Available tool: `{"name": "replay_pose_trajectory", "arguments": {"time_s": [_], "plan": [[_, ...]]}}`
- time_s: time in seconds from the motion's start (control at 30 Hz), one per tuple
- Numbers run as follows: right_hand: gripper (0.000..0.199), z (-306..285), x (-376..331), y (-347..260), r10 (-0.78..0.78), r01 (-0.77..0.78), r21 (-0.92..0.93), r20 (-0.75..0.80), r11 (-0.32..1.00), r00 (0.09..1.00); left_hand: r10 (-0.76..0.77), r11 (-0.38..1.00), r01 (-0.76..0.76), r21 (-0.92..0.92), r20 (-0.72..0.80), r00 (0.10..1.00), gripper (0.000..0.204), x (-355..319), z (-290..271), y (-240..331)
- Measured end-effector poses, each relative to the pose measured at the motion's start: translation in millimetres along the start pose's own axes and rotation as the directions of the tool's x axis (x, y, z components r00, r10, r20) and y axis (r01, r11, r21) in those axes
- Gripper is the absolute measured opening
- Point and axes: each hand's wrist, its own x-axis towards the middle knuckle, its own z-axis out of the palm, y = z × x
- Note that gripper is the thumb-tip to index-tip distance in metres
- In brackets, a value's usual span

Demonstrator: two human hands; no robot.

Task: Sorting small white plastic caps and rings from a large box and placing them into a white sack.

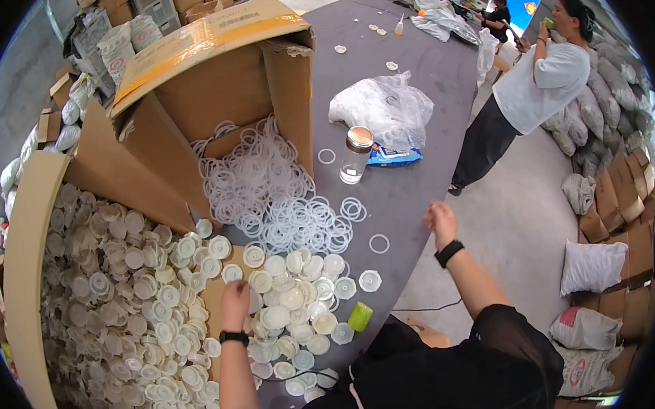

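Rings [296, 226] on the table [398, 209], behind caps [290, 300]

Head cam, wide fisheye; looks down & fwd from head ht; close over bench [449, 81]; far end well off.

Grey bench [406, 205] carries loose whitish caps [292, 298] at the near side, a green object [360, 317] at their right. Near left, an open carton [30, 261] is filled with similar caps. Beyond it, a tipped cardboard box [200, 84] has its mouth toward the near side; translucent rings [286, 209] spread from it onto the bench. Left hand [236, 302], fingers curled, is between carton and loose caps; contents not determinable. Right hand [441, 221] is raised by the bench's right edge. Farther off: lidded bottle [356, 157], plastic bag [382, 107]. Far right, a co-worker [541, 86] stands.
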Motion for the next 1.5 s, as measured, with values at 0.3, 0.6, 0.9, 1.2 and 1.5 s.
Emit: {"name": "replay_pose_trajectory", "arguments": {"time_s": [0.3, 0.6, 0.9, 1.2, 1.5], "plan": [[0.016, 28.2, -163.9, 3.1, 0.186, -0.19, -0.026, 0.377, 0.981, 0.907, 0.289, 0.876, -0.251, 0.411, -0.031, 0.957, 0.026, 53.4, 34.7, -4.1], [0.02, 116.2, -154.4, 28.8, 0.346, -0.294, -0.194, 0.656, 0.936, 0.67, 0.232, 0.924, -0.187, 0.333, -0.099, 0.968, 0.012, 29.4, 21.9, 8.1], [0.042, 217.8, -163.6, 31.6, 0.391, -0.442, -0.193, 0.82, 0.876, 0.418, -0.125, 0.258, 0.222, -0.94, 0.195, 0.973, 0.013, -37.5, 15.6, 84.6], [0.034, 208.5, -200.6, 33.2, 0.3, -0.747, -0.161, 0.952, 0.645, 0.054, -0.291, -0.349, 0.139, -0.927, 0.249, 0.924, 0.019, -76.1, -1.9, 105.1], [0.038, 185.0, -222.8, 58.9, 0.488, -0.249, -0.429, 0.83, 0.868, 0.271, -0.462, 0.357, 0.118, -0.927, -0.065, 0.884, 0.008, -102.2, 1.9, 58.7]]}}
